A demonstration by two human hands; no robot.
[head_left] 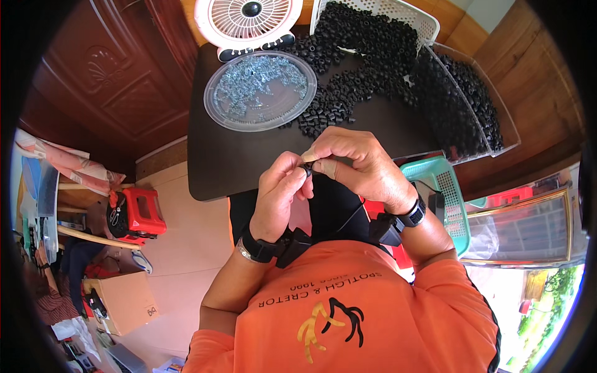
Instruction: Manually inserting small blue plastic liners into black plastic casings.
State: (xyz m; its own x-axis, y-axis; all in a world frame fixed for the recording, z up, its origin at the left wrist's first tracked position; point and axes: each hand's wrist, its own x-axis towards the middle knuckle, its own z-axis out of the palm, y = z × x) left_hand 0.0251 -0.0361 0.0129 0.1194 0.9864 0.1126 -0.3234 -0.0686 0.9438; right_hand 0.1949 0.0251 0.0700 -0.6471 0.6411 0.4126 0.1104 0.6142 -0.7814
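A small black cylindrical part [306, 168] is pinched between the fingertips of the left hand [281, 198] and right hand [357, 163], each grip closed narrowly on it, above the dark tabletop [236, 155]. Beyond it, loose matte black parts [329, 105] are heaped beside a round clear plastic lid [214, 102] of shiny metal screws [258, 84].

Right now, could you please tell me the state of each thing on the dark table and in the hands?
Small black rubber ring: pinched between both hands.
Left hand: gripping the ring.
Right hand: gripping the ring.
Round clear plastic tray: holds silvery screws.
White mesh basket: tipped, spilling black rings.
Pink fan: blades not discernible.
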